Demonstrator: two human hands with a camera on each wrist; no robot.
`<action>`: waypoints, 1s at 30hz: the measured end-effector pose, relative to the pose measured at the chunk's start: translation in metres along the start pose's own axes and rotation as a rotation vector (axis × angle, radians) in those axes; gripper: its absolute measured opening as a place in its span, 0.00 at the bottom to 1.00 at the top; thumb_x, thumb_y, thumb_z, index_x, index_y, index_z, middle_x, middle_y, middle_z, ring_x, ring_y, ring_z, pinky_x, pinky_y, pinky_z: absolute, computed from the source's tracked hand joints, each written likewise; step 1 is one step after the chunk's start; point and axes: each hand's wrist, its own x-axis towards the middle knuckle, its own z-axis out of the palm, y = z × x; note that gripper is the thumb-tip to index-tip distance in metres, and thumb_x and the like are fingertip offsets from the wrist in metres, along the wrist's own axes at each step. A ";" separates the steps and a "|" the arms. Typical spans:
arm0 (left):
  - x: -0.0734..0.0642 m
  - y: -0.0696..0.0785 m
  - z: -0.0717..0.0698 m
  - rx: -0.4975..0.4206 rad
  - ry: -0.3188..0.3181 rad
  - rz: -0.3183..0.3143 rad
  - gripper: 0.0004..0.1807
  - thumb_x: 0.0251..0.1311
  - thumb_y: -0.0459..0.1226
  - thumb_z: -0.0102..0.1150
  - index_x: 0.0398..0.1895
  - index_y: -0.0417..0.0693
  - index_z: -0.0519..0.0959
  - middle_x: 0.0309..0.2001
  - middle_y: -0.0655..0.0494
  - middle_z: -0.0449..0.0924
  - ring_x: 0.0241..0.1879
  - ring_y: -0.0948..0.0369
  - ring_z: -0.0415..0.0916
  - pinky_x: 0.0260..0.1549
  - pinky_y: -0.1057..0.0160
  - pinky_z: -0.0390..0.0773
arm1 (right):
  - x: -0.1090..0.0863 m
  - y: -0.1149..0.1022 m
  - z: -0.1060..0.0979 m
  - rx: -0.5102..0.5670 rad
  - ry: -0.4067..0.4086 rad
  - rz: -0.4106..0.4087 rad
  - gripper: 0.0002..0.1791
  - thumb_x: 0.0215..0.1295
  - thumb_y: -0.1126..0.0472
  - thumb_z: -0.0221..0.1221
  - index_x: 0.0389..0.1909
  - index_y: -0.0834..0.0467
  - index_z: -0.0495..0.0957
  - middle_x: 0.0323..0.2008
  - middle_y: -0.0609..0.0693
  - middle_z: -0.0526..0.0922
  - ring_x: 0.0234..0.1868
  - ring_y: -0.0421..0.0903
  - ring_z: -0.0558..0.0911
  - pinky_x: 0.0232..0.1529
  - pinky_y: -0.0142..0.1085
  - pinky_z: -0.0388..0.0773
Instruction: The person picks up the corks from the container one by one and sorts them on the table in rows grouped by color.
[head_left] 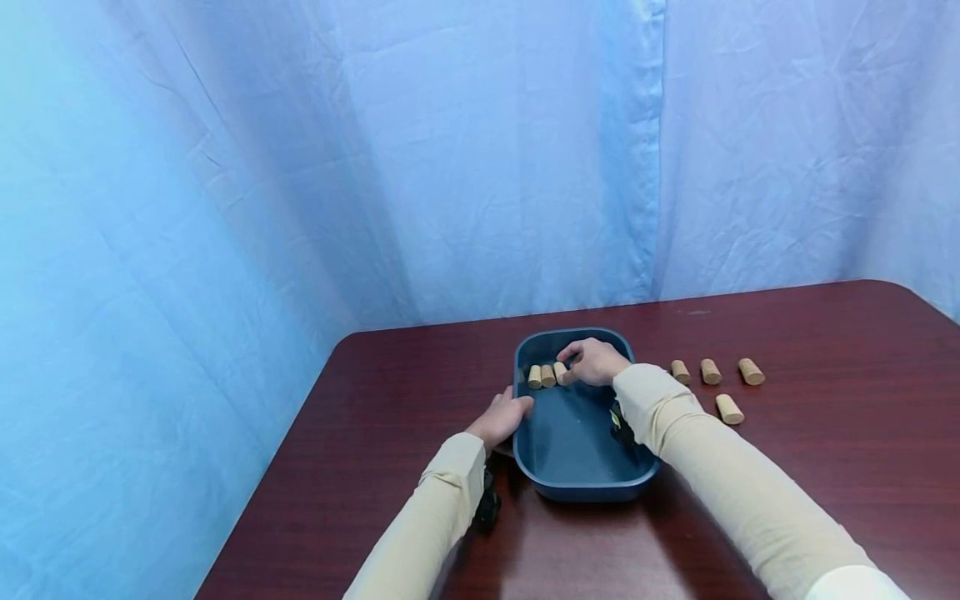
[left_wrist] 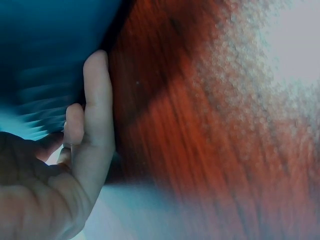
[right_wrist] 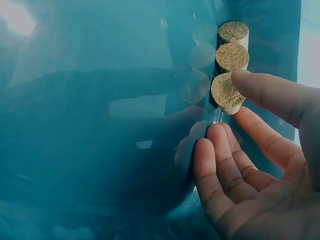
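A dark blue rectangular tub (head_left: 577,485) stands on the table. My left hand (head_left: 502,419) grips its left wall, thumb over the rim and fingers along the outside. Inside, my right hand (head_left: 595,363) reaches to the far left part, where thumb and index finger pinch a tapered cork stopper (right_wrist: 227,92). That cork stands in line with two more, the middle cork (right_wrist: 232,56) and the end cork (right_wrist: 233,31), all lying close side by side on the tub floor. The other right fingers rest low by the floor.
To the right of the tub, several corks lie on the dark red wooden table (head_left: 420,400): a partly covered cork (head_left: 680,372) by the right sleeve, a cork (head_left: 710,372) beside it, a farther cork (head_left: 751,372) and a nearer cork (head_left: 729,409). Blue curtains (head_left: 495,167) hang behind.
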 end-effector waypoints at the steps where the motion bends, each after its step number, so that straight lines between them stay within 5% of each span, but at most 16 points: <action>1: 0.000 0.000 0.000 0.001 -0.001 -0.001 0.45 0.62 0.41 0.41 0.82 0.42 0.43 0.76 0.39 0.46 0.58 0.42 0.63 0.44 0.44 0.77 | 0.000 0.000 0.000 -0.001 -0.006 -0.002 0.25 0.68 0.61 0.63 0.64 0.67 0.75 0.58 0.69 0.76 0.59 0.64 0.76 0.58 0.53 0.76; 13: 0.000 0.000 0.003 0.007 -0.002 -0.010 0.45 0.63 0.41 0.40 0.83 0.43 0.40 0.79 0.40 0.41 0.59 0.42 0.62 0.43 0.46 0.76 | -0.003 0.002 0.000 0.010 0.005 -0.012 0.24 0.69 0.61 0.63 0.62 0.68 0.76 0.56 0.67 0.78 0.57 0.62 0.77 0.56 0.52 0.76; 21: 0.000 0.000 0.005 0.003 -0.008 -0.008 0.44 0.64 0.41 0.41 0.83 0.43 0.41 0.78 0.40 0.44 0.58 0.42 0.64 0.44 0.45 0.77 | -0.006 0.002 -0.007 0.065 -0.003 0.003 0.25 0.70 0.60 0.62 0.63 0.68 0.75 0.54 0.64 0.80 0.51 0.59 0.81 0.50 0.47 0.80; 30: 0.001 0.001 0.004 0.011 0.020 -0.013 0.43 0.64 0.41 0.40 0.82 0.43 0.44 0.74 0.40 0.50 0.57 0.43 0.65 0.46 0.44 0.78 | -0.015 -0.012 -0.021 0.047 0.011 -0.047 0.26 0.71 0.56 0.61 0.64 0.67 0.75 0.58 0.66 0.78 0.56 0.61 0.79 0.56 0.52 0.77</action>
